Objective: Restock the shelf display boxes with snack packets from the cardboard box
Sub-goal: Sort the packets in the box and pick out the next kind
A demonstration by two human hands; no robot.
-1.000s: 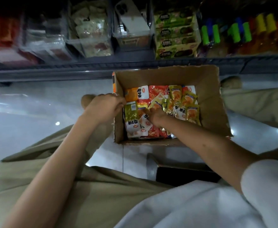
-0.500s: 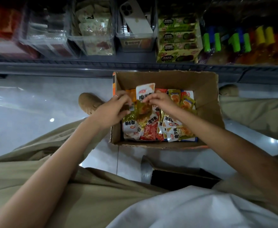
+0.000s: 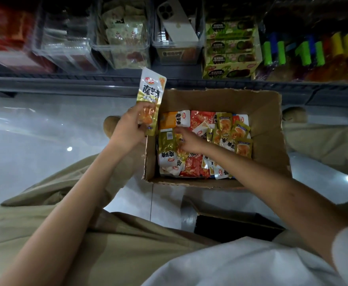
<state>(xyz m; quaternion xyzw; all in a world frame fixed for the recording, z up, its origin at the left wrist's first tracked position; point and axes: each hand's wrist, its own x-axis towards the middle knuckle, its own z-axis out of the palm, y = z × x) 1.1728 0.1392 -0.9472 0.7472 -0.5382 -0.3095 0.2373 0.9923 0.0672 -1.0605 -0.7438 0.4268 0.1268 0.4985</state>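
- The left hand (image 3: 127, 131) grips a white-and-gold packet (image 3: 151, 93) by its lower end, thumb across the front. It holds the packet upright just outside the left wall of the box (image 3: 268, 120).
- The right hand (image 3: 189, 141) is down in the box, fingertips on the loose packets (image 3: 202, 122) near the left side; I cannot tell whether it pinches one.
- The box sits on the floor (image 3: 35, 141) below the shelf (image 3: 66, 81), where clear bins (image 3: 123, 56) stand in a row.

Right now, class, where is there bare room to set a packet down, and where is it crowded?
Free: the floor left of the cardboard box, bordered by the shelf edge and the left leg. Crowded: the box bottom, covered with packets around the right hand.
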